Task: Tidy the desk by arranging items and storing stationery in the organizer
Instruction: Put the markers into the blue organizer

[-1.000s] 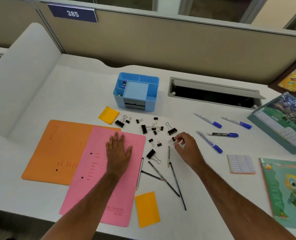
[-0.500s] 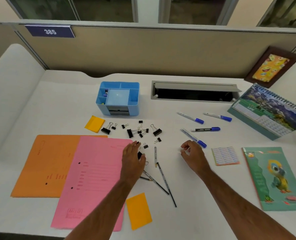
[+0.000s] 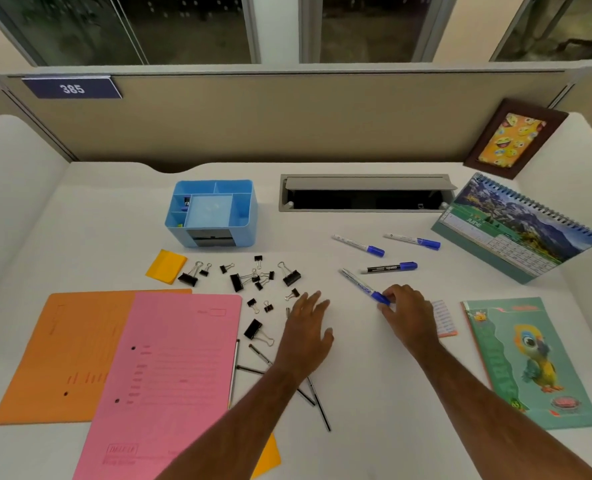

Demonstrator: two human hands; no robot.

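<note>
**Right hand on the nearest marker**

While the left hand (image 3: 306, 336) lies flat with fingers spread on the white desk (image 3: 114, 237), covering part of the pencils (image 3: 317, 403), the right hand (image 3: 409, 315) pinches the blue cap of a marker (image 3: 364, 286) between thumb and fingertips. That marker lies on the desk right of centre, its long axis diagonal: white barrel toward the far left, capped end toward the near right, at the hand. Four blue-capped markers show in all; the other three (image 3: 390, 267) lie beyond it, each cap pointing right. About fourteen black binder clips (image 3: 253, 278) are scattered between the folders and the blue organizer (image 3: 211, 213), which stands at the back left. Some four thin pencils run diagonally under the left forearm. Two folders lie at the left, the pink folder (image 3: 170, 368) overlapping the orange folder (image 3: 69, 355). Two yellow sticky pads (image 3: 166, 265) show, one beside the clips, one half hidden near the front edge.
</note>
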